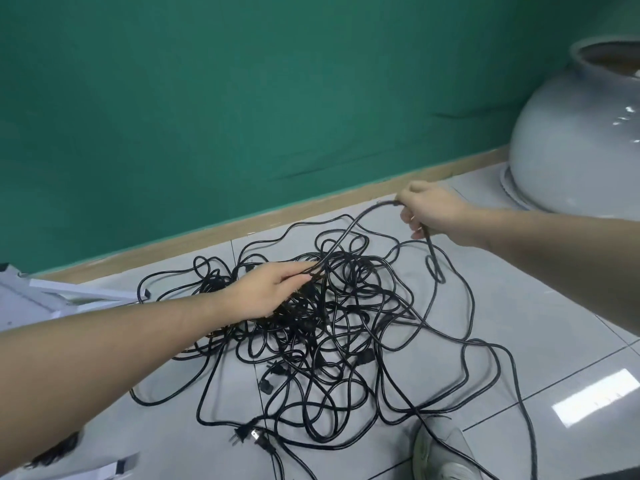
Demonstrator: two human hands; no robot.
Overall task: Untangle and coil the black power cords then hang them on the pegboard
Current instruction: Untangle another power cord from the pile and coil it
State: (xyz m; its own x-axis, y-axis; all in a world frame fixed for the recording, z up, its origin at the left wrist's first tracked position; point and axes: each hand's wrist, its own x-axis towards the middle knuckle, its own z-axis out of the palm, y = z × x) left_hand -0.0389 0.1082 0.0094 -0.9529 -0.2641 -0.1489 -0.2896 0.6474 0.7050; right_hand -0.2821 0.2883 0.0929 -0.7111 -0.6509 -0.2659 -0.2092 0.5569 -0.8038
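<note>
Sprawling over glossy grey floor tiles, beyond a pale shoe and two pronged plugs, lies the tangle of thin black power cords. The left hand rests in the knot, its grip pinching a strand, while the right hand has its grip curled round a lifted loop. Farther off stand a smooth rounded grey pot and a green wall

Vase (right side) cut off
</note>
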